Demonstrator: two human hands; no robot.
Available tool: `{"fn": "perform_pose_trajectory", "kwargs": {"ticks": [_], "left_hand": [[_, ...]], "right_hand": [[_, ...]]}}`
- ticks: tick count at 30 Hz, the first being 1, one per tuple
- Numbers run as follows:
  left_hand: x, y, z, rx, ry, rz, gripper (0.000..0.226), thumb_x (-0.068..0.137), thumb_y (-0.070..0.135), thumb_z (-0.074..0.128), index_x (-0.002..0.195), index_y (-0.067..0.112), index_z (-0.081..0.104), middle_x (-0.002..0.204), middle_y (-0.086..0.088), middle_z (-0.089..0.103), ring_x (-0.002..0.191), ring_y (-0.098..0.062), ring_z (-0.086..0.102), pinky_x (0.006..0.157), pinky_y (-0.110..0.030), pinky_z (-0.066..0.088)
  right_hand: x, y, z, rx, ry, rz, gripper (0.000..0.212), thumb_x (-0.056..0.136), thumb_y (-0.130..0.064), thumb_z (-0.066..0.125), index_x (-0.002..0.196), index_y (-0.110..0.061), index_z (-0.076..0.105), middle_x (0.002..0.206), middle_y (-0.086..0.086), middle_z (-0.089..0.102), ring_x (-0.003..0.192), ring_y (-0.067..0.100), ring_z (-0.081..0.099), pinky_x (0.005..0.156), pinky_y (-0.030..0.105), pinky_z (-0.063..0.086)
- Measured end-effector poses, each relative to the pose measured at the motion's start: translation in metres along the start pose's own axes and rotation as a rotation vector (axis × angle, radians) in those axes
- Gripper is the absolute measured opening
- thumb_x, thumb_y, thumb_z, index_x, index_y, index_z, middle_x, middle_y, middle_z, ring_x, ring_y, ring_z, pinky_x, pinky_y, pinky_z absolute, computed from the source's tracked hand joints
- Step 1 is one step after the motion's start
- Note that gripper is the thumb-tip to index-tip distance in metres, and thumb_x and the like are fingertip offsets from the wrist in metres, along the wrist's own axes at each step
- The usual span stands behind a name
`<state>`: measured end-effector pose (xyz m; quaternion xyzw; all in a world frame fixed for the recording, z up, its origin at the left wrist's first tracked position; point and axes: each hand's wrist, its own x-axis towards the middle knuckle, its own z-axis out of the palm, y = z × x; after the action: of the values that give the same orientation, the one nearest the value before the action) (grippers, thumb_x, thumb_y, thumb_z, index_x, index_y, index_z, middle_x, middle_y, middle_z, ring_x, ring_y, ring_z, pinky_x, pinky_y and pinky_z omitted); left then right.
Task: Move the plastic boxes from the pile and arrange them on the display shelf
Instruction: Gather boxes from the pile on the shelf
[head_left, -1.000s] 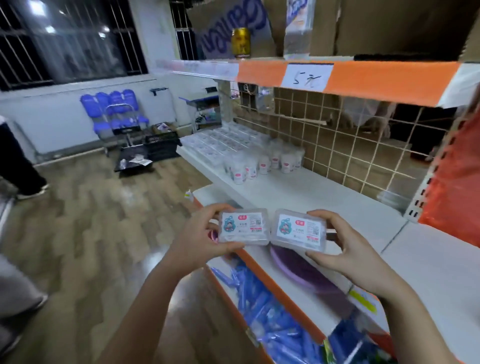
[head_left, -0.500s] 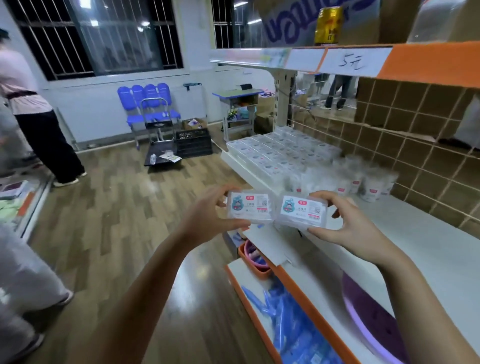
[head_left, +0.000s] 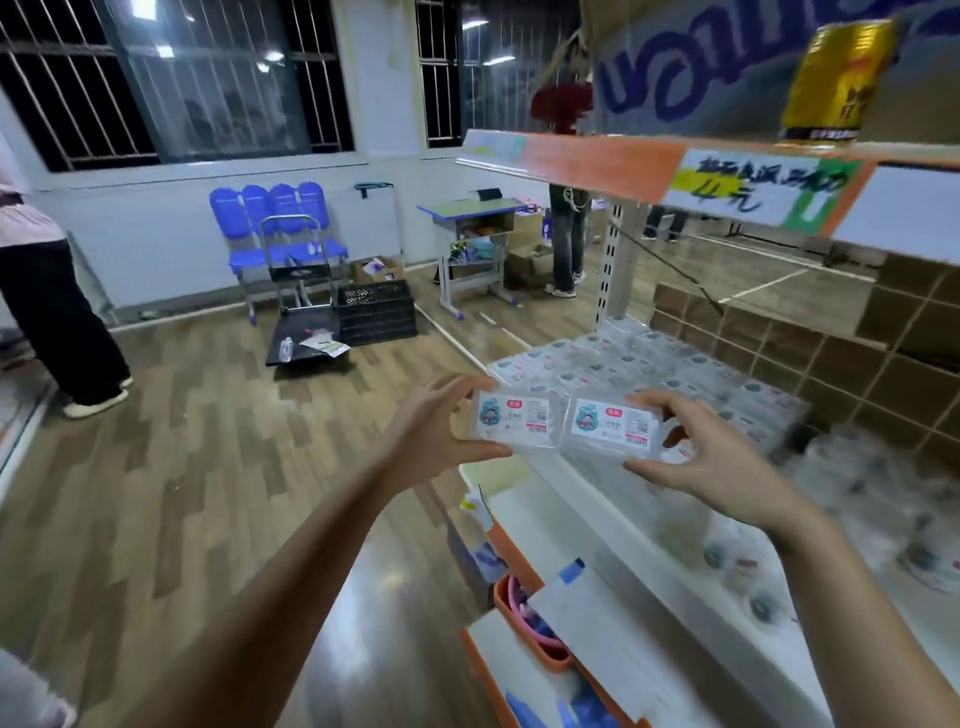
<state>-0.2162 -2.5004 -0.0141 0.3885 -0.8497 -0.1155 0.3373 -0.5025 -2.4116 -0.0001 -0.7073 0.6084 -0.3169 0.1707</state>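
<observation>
My left hand (head_left: 431, 431) grips a clear plastic box (head_left: 511, 420) with a white label, thumb below and fingers over the top. My right hand (head_left: 711, 457) grips a second, matching box (head_left: 613, 428) the same way. The two boxes are side by side and touch, held in the air just in front of the near end of the white display shelf (head_left: 561, 514). Rows of the same clear boxes (head_left: 639, 364) lie flat on the shelf beyond them.
Blurred small white cups (head_left: 857, 499) stand on the shelf to the right. An orange-edged upper shelf (head_left: 597, 156) hangs overhead with a yellow can (head_left: 836, 78). Below sit an orange basket (head_left: 524, 623) and blue packets (head_left: 561, 712). A person (head_left: 47, 291) stands far left.
Both hands carried the two boxes leftward along the shelf toward the rows of boxes. My view turned left; the grips are unchanged.
</observation>
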Motion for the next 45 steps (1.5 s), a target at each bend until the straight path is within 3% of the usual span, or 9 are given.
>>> {"fn": "perform_pose_trajectory", "kwargs": {"ticks": [3,7,12,17,24,28,31,34,45], "left_hand": [[0.034,-0.043,-0.001,-0.033,-0.058,-0.005,0.072,0.060,0.062,0.068,0.119,0.023,0.057,0.111,0.003,0.062,0.101,-0.013,0.056,0.086,-0.030,0.048],[0.087,-0.094,-0.010,-0.036,-0.107,0.072,0.064,0.064,0.045,0.082,0.118,0.021,0.058,0.112,0.006,0.060,0.099,-0.001,0.045,0.084,-0.003,0.030],[0.158,-0.151,-0.020,-0.038,-0.184,0.187,0.066,0.066,0.048,0.081,0.122,0.023,0.056,0.120,0.009,0.056,0.112,-0.007,0.047,0.092,-0.017,0.034],[0.218,-0.182,-0.012,-0.086,-0.260,0.290,0.066,0.068,0.044,0.081,0.123,0.019,0.055,0.117,0.007,0.056,0.110,-0.007,0.044,0.086,-0.012,0.029],[0.268,-0.189,0.041,-0.212,-0.369,0.377,0.065,0.068,0.044,0.081,0.123,0.020,0.054,0.124,0.007,0.056,0.112,-0.011,0.050,0.092,-0.021,0.036],[0.287,-0.183,0.070,-0.247,-0.399,0.389,0.066,0.070,0.044,0.080,0.127,0.023,0.053,0.121,0.008,0.056,0.106,-0.012,0.052,0.085,-0.020,0.038],[0.298,-0.180,0.093,-0.293,-0.461,0.400,0.065,0.071,0.040,0.081,0.126,0.020,0.053,0.117,0.009,0.053,0.100,-0.009,0.050,0.079,-0.013,0.033],[0.310,-0.179,0.120,-0.340,-0.523,0.402,0.065,0.069,0.036,0.083,0.125,0.017,0.054,0.121,0.001,0.056,0.095,-0.008,0.049,0.086,-0.020,0.041],[0.358,-0.158,0.180,-0.271,-0.583,0.542,0.066,0.075,0.045,0.074,0.131,0.017,0.052,0.127,-0.003,0.057,0.115,-0.020,0.051,0.095,-0.033,0.043]], "right_hand": [[0.037,-0.004,0.016,0.011,0.026,0.068,0.058,0.078,-0.029,0.075,0.123,-0.040,0.041,0.118,-0.008,0.051,0.095,0.007,0.052,0.067,0.011,0.043],[0.084,-0.014,0.039,0.010,0.095,0.165,0.058,0.079,-0.030,0.074,0.124,-0.040,0.040,0.120,-0.008,0.049,0.095,0.007,0.053,0.068,0.014,0.044],[0.137,-0.026,0.063,0.012,0.197,0.277,0.057,0.078,-0.032,0.074,0.124,-0.040,0.041,0.123,-0.008,0.045,0.095,0.002,0.053,0.070,0.013,0.042],[0.170,-0.029,0.078,-0.034,0.270,0.401,0.059,0.079,-0.035,0.073,0.129,-0.038,0.042,0.123,-0.011,0.045,0.097,0.003,0.053,0.070,0.013,0.042],[0.184,-0.004,0.071,-0.071,0.306,0.626,0.065,0.080,-0.037,0.072,0.134,-0.034,0.037,0.128,-0.014,0.040,0.104,0.010,0.050,0.078,0.022,0.041],[0.181,0.017,0.060,-0.062,0.350,0.724,0.063,0.082,-0.032,0.071,0.135,-0.033,0.037,0.130,-0.012,0.035,0.109,0.011,0.045,0.081,0.024,0.041],[0.178,0.030,0.055,-0.094,0.374,0.772,0.065,0.083,-0.030,0.071,0.137,-0.032,0.035,0.138,-0.008,0.034,0.123,0.014,0.039,0.097,0.030,0.040],[0.176,0.041,0.051,-0.117,0.372,0.812,0.067,0.082,-0.028,0.071,0.138,-0.029,0.034,0.140,-0.006,0.034,0.130,0.016,0.034,0.106,0.036,0.036],[0.193,0.048,0.061,-0.208,0.398,0.963,0.067,0.085,-0.029,0.069,0.140,-0.021,0.033,0.142,-0.002,0.030,0.130,0.014,0.033,0.100,0.021,0.030]]}}
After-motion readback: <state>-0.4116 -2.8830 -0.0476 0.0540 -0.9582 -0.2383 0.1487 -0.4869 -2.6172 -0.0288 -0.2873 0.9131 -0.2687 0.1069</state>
